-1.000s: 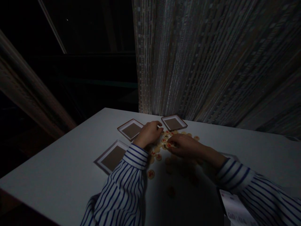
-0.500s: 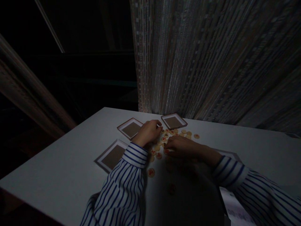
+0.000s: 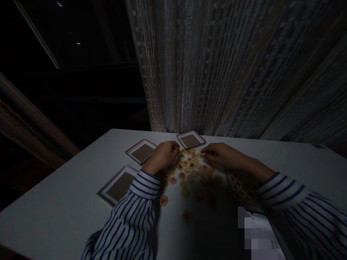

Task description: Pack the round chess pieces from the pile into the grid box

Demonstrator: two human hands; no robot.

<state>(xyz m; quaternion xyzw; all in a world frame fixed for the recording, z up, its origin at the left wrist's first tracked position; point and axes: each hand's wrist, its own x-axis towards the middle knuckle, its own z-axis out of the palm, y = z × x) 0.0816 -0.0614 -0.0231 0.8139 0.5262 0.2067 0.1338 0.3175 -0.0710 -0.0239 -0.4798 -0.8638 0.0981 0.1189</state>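
Round wooden xiangqi pieces lie spread on the white table, several with red or dark characters and others plain side up. At the left edge of the spread is my left hand, its fingers curled and the thumb and forefinger close together; what they hold, if anything, is too dark to make out. My right hand hovers over the far right side of the pieces, fingers bent together, the tips at a pale piece. Whether it is gripped or only touched is unclear. A lone red-marked piece lies near my left cuff.
Shallow framed trays stand around the pieces: one at the back, one at left, one nearer front left. Under my right forearm is a dim lattice-patterned thing. A lit screen lies front right. Curtains hang behind.
My right hand has moved from the middle of the pieces to their far right side, uncovering several. My left hand stays beside the pieces. The view has shifted slightly.
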